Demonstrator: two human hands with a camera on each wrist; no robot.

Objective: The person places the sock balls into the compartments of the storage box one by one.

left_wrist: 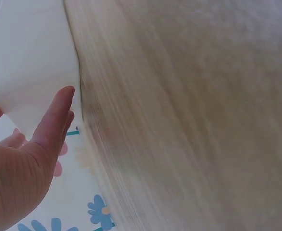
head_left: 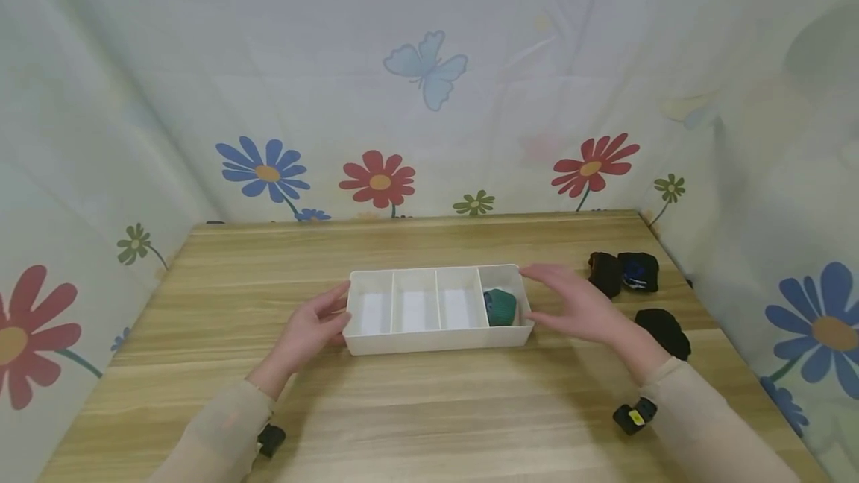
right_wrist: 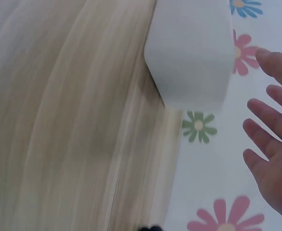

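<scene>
A white box [head_left: 439, 341] with several compartments in a row lies on the wooden table, its long side facing me. In its rightmost compartment sits a green ribbed bundle [head_left: 501, 308], which looks like a rolled-up sock; the other compartments show bare bottoms. My left hand [head_left: 312, 329] is at the box's left end, its extended fingers [left_wrist: 58, 113] seemingly against the end wall. At the right end, my right hand [head_left: 576, 305] has thumb and fingers spread around the corners. The right wrist view shows a gap between those fingers [right_wrist: 268, 134] and the box.
Several dark rolled bundles lie to the right on the table: a brownish-black one [head_left: 605, 275], one with a blue mark [head_left: 638, 273], and a black one [head_left: 663, 333] near the right forearm. Flower-printed fabric [head_left: 429, 133] hangs behind the table and at both sides.
</scene>
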